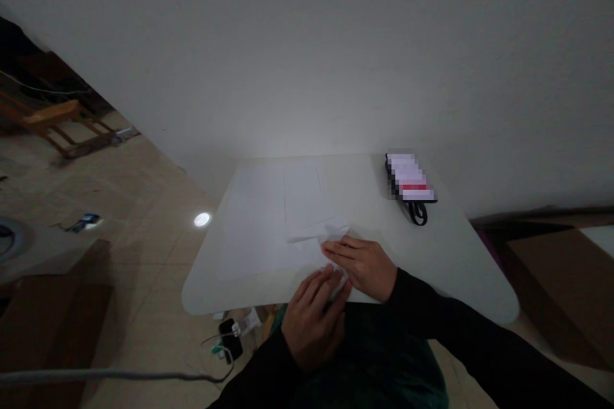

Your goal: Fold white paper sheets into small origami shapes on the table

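At the front edge of the white table [374,223], my two hands meet over a small piece of white folded paper [339,276]. My left hand [316,316] has its fingers curled over the near side of this paper. Pressed against it from the right is my right hand [364,265], its fingers held together and pointing left. The hands cover much of the paper, so its full shape is hidden. Just beyond them lie overlapping white sheets [259,211], and a smaller sheet [304,195] rests on top with its near edge slightly raised.
A phone-like device [410,179] with a lit, blurred screen and black strap [418,212] lies at the table's back right. The wall [307,64] borders the far edge. Below left are a black phone [230,340] and cables. Cardboard boxes [561,275] flank the table.
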Action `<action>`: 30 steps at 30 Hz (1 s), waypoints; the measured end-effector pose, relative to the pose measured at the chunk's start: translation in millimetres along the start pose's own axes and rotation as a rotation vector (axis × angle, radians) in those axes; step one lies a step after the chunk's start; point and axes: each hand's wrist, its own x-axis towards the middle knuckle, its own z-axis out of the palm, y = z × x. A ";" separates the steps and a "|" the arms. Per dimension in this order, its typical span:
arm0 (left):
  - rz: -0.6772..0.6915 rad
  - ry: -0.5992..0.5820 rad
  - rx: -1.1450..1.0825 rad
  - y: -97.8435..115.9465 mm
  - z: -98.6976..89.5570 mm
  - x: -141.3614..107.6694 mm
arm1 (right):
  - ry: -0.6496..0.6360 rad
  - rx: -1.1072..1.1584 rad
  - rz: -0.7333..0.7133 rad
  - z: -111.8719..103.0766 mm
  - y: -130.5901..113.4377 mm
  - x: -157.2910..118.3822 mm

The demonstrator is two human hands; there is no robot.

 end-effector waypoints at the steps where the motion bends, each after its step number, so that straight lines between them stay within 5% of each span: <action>1: 0.040 0.037 -0.042 1.8 1.9 -2.4 | 0.000 -0.004 0.002 -0.1 0.0 -0.1; 6: -0.029 0.165 0.002 0.6 6.6 -6.6 | -0.006 -0.005 0.020 0.4 -0.5 -0.2; 21: -0.189 0.066 0.053 -10.6 -4.0 10.3 | 0.009 -0.030 0.053 4.5 -8.2 -3.3; 30: -0.221 0.042 0.152 -47.8 -15.2 1.7 | -0.005 -0.057 0.062 3.2 -11.0 -4.6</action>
